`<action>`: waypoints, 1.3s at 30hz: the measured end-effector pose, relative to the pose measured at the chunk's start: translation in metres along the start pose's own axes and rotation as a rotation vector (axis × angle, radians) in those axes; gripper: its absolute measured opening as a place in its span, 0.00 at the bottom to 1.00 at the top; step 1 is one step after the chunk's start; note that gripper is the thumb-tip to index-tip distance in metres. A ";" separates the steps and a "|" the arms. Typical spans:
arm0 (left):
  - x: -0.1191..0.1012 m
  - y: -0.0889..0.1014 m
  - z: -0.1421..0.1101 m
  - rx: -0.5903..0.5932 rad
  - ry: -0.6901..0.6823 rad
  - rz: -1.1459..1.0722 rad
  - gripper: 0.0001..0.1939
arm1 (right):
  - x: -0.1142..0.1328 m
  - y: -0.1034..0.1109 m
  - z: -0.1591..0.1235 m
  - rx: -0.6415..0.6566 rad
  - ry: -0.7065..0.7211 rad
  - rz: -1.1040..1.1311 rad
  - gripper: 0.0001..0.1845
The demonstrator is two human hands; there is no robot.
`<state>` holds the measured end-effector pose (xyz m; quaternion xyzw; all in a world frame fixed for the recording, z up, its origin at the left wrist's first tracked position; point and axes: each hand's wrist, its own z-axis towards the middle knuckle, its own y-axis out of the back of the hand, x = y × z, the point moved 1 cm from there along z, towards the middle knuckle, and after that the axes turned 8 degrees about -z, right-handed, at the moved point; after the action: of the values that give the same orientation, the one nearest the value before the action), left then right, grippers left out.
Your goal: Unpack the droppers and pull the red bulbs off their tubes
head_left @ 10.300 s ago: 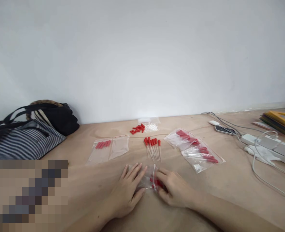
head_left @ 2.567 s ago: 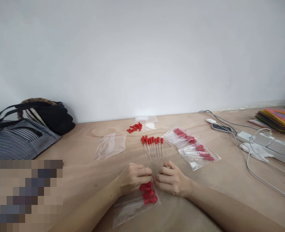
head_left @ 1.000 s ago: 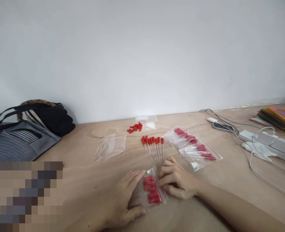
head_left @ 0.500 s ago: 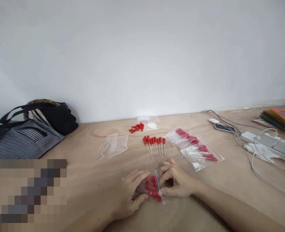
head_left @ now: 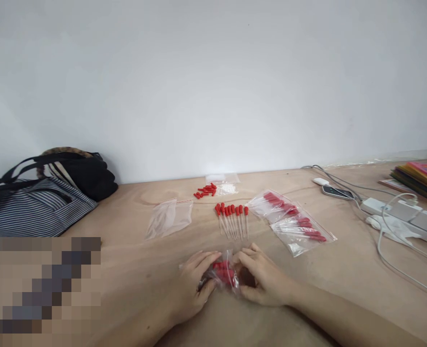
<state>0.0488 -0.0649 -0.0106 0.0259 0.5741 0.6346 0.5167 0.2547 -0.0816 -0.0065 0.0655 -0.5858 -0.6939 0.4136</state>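
A clear zip bag [head_left: 226,274] with red-bulbed droppers in it lies on the table between my hands, its plastic crumpled. My left hand [head_left: 198,284] curls over the bag's left part, fingers above and thumb below, hiding the dropper tubes. At the bag's right end, my right hand [head_left: 262,277] has its fingers and thumb closed on the plastic edge by the seal. Beyond them lies a row of loose droppers [head_left: 233,221] with red bulbs pointing away. Two filled zip bags, a far one [head_left: 267,205] and a nearer one [head_left: 302,233], overlap to the right.
Flat bags [head_left: 172,219] lie left of the row. Loose red bulbs [head_left: 206,191] and clear tubes [head_left: 227,189] sit near the wall. A striped bag [head_left: 35,207] stands left. At right are a power strip [head_left: 405,214], cables, a small device [head_left: 337,192] and a colourful stack [head_left: 421,178].
My hands have drawn slightly closer together. The bag between them has bunched up, and its red bulbs have shifted a little to the left.
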 end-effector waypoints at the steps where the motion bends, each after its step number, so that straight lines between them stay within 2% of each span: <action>1: 0.000 0.000 0.000 0.005 -0.002 0.001 0.22 | 0.000 -0.001 0.001 0.008 0.001 -0.001 0.15; 4: -0.001 0.001 0.001 0.015 -0.006 -0.004 0.21 | 0.001 -0.005 0.003 -0.009 -0.015 -0.046 0.13; 7: -0.002 0.002 0.001 0.001 -0.003 -0.010 0.20 | 0.001 -0.008 0.003 -0.089 -0.024 -0.013 0.08; 10: -0.002 0.002 0.001 0.002 -0.004 -0.012 0.20 | 0.001 -0.007 0.004 -0.137 -0.068 0.189 0.07; 16: -0.001 0.003 0.001 0.051 0.061 -0.010 0.21 | -0.015 -0.006 0.006 -0.042 -0.267 0.676 0.06; 21: -0.003 0.005 0.002 0.084 0.069 -0.021 0.22 | -0.033 -0.006 0.006 -0.003 -0.482 0.958 0.15; 27: -0.001 0.004 0.002 0.074 0.067 -0.006 0.21 | -0.048 0.008 0.004 -0.053 -0.545 0.959 0.20; 30: 0.000 0.003 0.002 0.080 0.068 -0.007 0.21 | -0.055 0.020 0.003 -0.172 -0.566 0.923 0.19; 35: -0.003 0.012 0.002 0.124 0.166 -0.054 0.23 | -0.070 0.045 0.003 -0.339 -0.543 0.859 0.17; 39: -0.004 0.019 0.017 0.080 0.196 -0.108 0.18 | -0.082 0.064 0.014 -0.416 -0.528 0.835 0.16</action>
<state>0.0496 -0.0520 0.0119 -0.0468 0.6473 0.5821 0.4899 0.3320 -0.0163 0.0213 -0.4333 -0.4961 -0.5647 0.4973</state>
